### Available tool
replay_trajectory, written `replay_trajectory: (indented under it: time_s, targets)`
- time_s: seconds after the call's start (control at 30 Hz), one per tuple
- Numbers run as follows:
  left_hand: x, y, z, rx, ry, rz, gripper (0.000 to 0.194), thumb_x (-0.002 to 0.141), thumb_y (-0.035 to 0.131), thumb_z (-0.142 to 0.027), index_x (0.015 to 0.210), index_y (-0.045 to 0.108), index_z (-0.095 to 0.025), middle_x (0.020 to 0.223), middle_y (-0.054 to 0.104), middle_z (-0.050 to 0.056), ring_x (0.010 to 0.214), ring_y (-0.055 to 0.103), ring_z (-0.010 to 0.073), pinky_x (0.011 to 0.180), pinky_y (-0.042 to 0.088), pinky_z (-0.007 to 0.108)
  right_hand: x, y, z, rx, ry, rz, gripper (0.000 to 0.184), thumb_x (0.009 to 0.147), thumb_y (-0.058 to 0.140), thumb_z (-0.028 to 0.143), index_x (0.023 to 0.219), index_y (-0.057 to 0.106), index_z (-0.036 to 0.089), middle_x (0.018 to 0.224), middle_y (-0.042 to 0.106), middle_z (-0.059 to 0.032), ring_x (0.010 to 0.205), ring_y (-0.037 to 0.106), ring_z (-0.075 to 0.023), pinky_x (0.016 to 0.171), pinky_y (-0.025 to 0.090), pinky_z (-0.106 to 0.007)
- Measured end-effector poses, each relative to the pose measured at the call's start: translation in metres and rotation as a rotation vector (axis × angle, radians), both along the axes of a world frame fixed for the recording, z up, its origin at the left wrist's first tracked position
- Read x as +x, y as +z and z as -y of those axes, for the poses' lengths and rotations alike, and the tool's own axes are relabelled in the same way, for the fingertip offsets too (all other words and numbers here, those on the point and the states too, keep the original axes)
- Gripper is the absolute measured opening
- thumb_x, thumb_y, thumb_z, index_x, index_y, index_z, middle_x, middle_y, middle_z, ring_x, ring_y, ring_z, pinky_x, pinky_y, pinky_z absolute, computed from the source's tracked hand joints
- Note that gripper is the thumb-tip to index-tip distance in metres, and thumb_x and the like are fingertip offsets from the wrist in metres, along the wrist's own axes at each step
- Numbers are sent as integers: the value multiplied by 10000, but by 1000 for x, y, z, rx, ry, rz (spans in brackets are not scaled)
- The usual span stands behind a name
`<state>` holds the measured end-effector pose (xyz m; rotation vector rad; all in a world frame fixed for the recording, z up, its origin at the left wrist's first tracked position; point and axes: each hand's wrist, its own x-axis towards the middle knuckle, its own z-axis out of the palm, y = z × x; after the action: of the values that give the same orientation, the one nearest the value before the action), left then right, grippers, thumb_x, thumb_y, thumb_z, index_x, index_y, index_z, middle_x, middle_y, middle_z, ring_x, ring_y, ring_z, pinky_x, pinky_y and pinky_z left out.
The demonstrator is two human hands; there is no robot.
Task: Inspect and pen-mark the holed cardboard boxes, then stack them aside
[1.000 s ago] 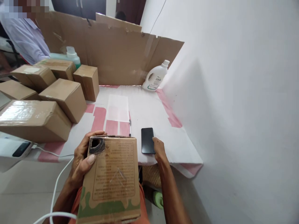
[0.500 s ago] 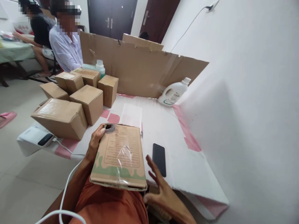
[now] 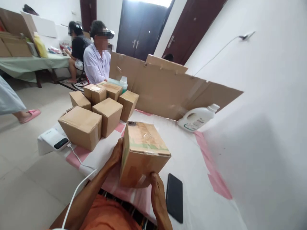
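I hold a brown cardboard box (image 3: pixel 142 153) with a green band and printed top over the near edge of the white and pink table (image 3: pixel 203 179). My left hand (image 3: pixel 116 153) grips its left side. My right hand (image 3: pixel 155 191) presses against its near lower corner, fingers curled up onto it. A black phone (image 3: pixel 174 197) lies flat on the table just right of my right hand.
Several plain cardboard boxes (image 3: pixel 96 111) are stacked at the table's left, with a white device (image 3: pixel 54 140) and its white cable (image 3: pixel 79 185) in front. A cardboard screen (image 3: pixel 168 91) stands behind. A white jug (image 3: pixel 198 117) lies by the wall. Two seated people (image 3: pixel 96 60) are beyond.
The box has moved from my lap up onto the table's near edge and turned upright. My right hand, open beside the phone before, now presses on the box. The camera has tilted up.
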<state>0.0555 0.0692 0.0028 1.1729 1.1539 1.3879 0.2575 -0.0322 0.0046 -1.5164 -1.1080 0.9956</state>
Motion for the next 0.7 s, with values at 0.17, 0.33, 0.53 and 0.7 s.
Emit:
replay_trajectory:
  time_s: [0.17, 0.33, 0.53, 0.7]
  targets:
    - [8, -7, -11, -26, -12, -75, 572, 1041, 411, -692, 1157, 720, -225, 1240, 788, 75, 1360, 666, 294, 1194, 483, 429, 12, 25, -37, -8, -88, 122, 786, 873, 523, 894, 1077, 800, 187, 1106, 815, -132, 1087, 714, -371, 864, 579, -443]
    - [17, -19, -51, -214, 25, -117, 764, 924, 578, -760, 1422, 601, -181, 1590, 568, 235, 1536, 491, 413, 1302, 320, 588, 25, 40, -68, -17, -80, 176, 751, 854, 586, 852, 1165, 771, 194, 1176, 810, -116, 1097, 714, -349, 902, 564, -432]
    - [6, -44, -43, -237, 71, -104, 794, 955, 469, -789, 1489, 538, -206, 1610, 542, 196, 1538, 483, 347, 1298, 331, 509, 27, 5, -67, 2, 44, -188, 934, 816, 658, 846, 1579, 527, 324, 1629, 557, -128, 1378, 629, -357, 1019, 576, -496]
    - [0, -41, -18, -170, 86, -98, 770, 940, 431, -837, 1283, 700, -202, 1399, 690, 166, 1403, 587, 350, 1256, 383, 528, 4, -35, -46, -61, 176, -133, 1001, 559, 964, 661, 1416, 690, 225, 1419, 718, -187, 1326, 660, -423, 1129, 515, -586]
